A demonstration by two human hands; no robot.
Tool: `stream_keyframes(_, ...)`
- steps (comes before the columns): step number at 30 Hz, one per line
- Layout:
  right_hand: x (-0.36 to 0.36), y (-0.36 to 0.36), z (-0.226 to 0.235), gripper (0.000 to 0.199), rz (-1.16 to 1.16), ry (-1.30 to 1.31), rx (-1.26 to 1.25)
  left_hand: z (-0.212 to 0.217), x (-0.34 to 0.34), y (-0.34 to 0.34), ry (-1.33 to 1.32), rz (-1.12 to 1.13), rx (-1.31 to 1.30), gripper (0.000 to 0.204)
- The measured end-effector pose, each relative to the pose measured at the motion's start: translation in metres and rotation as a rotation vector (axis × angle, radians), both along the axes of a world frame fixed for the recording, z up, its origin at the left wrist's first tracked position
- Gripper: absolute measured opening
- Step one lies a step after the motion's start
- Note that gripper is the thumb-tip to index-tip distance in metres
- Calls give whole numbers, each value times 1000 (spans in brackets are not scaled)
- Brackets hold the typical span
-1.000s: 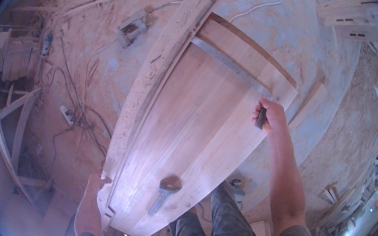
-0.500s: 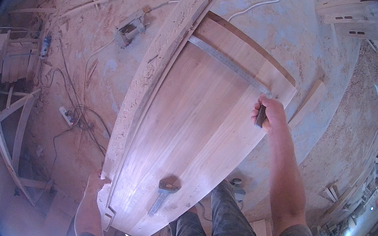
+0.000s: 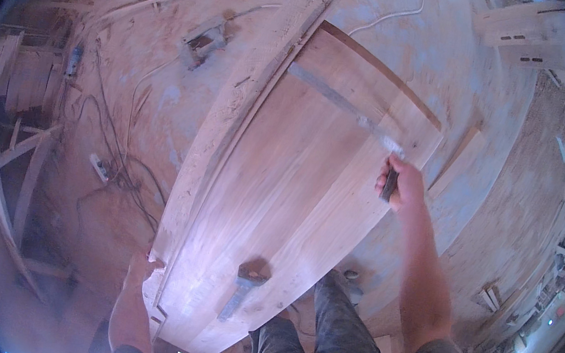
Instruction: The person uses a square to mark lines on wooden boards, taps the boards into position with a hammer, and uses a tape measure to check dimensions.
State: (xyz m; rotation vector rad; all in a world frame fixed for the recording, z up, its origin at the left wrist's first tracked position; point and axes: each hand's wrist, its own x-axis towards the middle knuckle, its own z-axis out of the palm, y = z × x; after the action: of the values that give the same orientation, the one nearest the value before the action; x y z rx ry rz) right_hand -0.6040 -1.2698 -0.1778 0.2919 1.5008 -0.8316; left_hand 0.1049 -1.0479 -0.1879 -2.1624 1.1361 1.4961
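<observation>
A broad wooden panel (image 3: 282,176), glued up from several strips, lies in front of me with a curved far end. Across its far part runs the long metal blade of a carpenter's square (image 3: 335,98). My right hand (image 3: 406,183) is wrapped around the square's dark handle near the panel's right edge. Against the panel's left side lies a long rough wooden beam (image 3: 222,122). My left hand (image 3: 139,272) grips this beam near its close end, its fingers partly hidden. On the panel's near part rests a smaller tool (image 3: 240,292) with a dark block and grey blade.
Left on the floor are a power tool (image 3: 203,43), a white power strip (image 3: 99,168) and tangled cables (image 3: 122,173). A loose wood strip (image 3: 457,159) lies right of the panel. Wooden frames (image 3: 13,162) stand at far left, timber pieces (image 3: 528,41) at far right.
The square has come slightly nearer me along the panel with my right hand and is blurred now. My left hand stays on the beam; the view has shifted a little.
</observation>
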Motion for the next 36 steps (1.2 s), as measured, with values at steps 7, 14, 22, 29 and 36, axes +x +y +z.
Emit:
stream_keyframes(7, 103, 106, 8, 19, 305, -35, -4, 17, -26, 1, -193, -33, -92, 72)
stream_keyframes(14, 273, 127, 49, 18, 1069, -15, -321, 9, -32, 8, -146, 33, -304, 67)
stream_keyframes(22, 417, 159, -17, 22, 1371, 383, -634, -32, -24, 72, 101, 490, -610, 61)
stream_keyframes(29, 474, 188, -4, 37, 1505, 575, -1145, -11, -43, 71, -263, 273, -582, 73)
stream_keyframes(36, 464, 200, -54, 43, 1515, 556, -1326, -14, -45, 82, -268, 291, -650, 71)
